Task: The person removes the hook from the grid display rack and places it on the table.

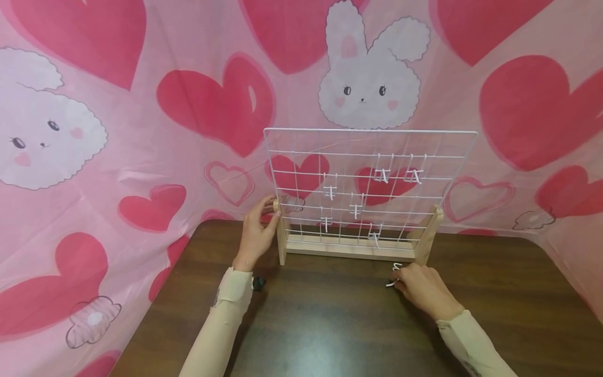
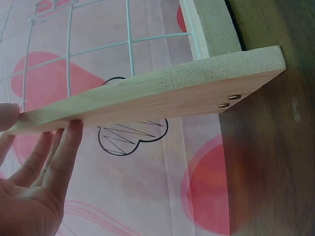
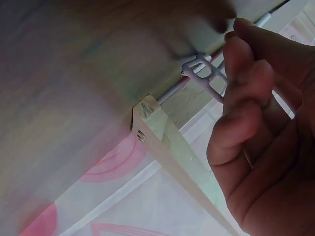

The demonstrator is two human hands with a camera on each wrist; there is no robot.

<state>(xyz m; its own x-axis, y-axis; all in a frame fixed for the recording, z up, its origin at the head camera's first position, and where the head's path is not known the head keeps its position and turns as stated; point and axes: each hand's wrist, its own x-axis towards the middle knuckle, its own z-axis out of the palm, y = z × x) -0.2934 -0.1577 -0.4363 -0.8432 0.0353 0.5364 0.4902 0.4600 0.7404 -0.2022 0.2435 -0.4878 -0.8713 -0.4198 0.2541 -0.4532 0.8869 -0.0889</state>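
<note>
A white wire grid [image 1: 370, 130] leans back in a pale wooden stand. My left hand [image 1: 256, 233] holds the upper end of the stand's left side post [image 1: 282, 241], thumb on the near edge and fingers against the outer face, as the left wrist view also shows. Over the table, in front of the stand's right end, my right hand [image 1: 427, 288] pinches a small white wire hook [image 1: 397, 266]. The hook's forked end [image 3: 206, 88] sticks out past the fingertips in the right wrist view; the rest is hidden by the fingers.
Several white hooks [image 1: 381, 176] hang on the grid's wires. The stand's right side post [image 1: 427, 238] rises just behind my right hand, and a wooden base bar [image 1: 348, 250] joins the posts. A dark wood table [image 1: 320, 314] meets a pink patterned cloth backdrop [image 1: 226, 31].
</note>
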